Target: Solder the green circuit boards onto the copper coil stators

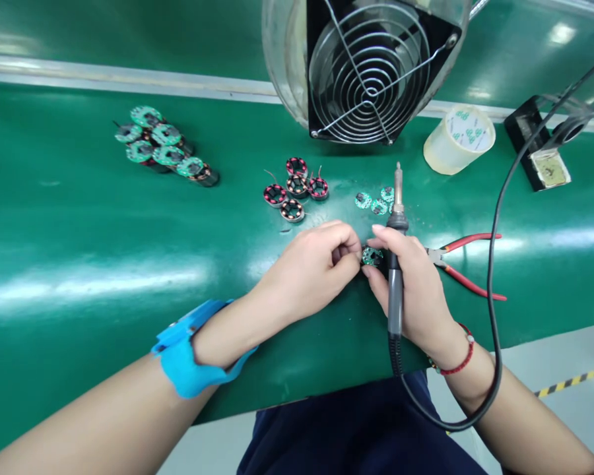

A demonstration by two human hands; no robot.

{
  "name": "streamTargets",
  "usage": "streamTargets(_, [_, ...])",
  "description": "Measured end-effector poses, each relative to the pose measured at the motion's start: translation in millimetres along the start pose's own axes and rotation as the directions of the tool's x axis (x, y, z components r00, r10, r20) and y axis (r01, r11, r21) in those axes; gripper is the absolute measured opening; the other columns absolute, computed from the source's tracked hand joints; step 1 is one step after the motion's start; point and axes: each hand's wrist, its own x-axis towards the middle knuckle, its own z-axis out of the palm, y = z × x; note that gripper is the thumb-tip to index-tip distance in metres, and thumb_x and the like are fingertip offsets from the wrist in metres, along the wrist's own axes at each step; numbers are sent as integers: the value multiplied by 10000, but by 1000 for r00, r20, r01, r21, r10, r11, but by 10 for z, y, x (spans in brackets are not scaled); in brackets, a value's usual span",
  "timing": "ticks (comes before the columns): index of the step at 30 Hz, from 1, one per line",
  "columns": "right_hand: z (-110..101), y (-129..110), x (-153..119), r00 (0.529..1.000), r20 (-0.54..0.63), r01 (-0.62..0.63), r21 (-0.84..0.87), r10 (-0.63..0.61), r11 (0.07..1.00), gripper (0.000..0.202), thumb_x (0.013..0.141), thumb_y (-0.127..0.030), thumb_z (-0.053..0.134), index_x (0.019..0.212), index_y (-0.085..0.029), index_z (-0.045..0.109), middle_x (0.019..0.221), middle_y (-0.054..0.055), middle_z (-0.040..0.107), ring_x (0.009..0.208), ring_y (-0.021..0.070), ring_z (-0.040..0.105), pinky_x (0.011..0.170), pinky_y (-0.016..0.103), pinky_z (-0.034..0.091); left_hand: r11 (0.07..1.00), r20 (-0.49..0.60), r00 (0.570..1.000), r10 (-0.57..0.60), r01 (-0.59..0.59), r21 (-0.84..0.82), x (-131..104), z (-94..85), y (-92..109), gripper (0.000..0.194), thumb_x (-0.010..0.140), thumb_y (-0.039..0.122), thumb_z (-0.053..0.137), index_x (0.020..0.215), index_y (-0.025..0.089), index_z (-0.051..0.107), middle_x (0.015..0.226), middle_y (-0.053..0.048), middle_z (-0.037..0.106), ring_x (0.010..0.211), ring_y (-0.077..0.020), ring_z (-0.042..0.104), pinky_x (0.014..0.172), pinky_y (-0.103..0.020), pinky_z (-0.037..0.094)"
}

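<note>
My right hand holds a soldering iron upright along the palm, its metal tip pointing away from me. Between the thumb and fingers of the same hand sits a small motor stator with a round green circuit board. My left hand is closed, its thumb and forefinger pinched at the left edge of that board; whether a thin wire is between them is hidden. Just beyond are several loose green circuit boards. Farther left lie several bare stators with copper windings and loose wire ends.
A fan with a wire guard stands at the back. Boarded stators are stacked at left. Red-handled pliers lie right of my right hand. A tape roll and soldering stand sit back right; the iron's cord loops across.
</note>
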Motion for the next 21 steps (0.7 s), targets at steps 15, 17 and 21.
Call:
streamTargets(15, [-84, 54, -122, 994, -76, -54, 256, 76, 965, 494, 860, -90, 600, 1287, -285, 448, 1117, 47, 643, 1054, 196, 649, 946, 393, 540, 941, 154, 951, 266, -291, 173, 41, 117, -97, 176, 889, 170, 579, 1062, 135, 587, 1004, -74, 570, 953, -219, 540, 821, -356, 460])
streamTargets(17, [-82, 54, -133, 989, -57, -115, 302, 139, 946, 481, 857, -97, 605, 1268, -295, 451, 1116, 42, 645, 1046, 194, 662, 931, 390, 553, 941, 171, 946, 276, -302, 154, 74, 91, -114, 118, 879, 175, 590, 992, 142, 576, 964, -63, 565, 910, -210, 541, 789, -343, 456])
streamTargets(21, [-77, 58, -141, 981, -28, -170, 357, 192, 919, 463, 862, -106, 606, 1254, -299, 452, 1127, 44, 652, 1053, 186, 666, 931, 391, 559, 948, 202, 942, 268, -295, 119, 116, 55, -134, 86, 861, 195, 594, 858, 177, 510, 901, -35, 547, 827, -187, 520, 736, -323, 437])
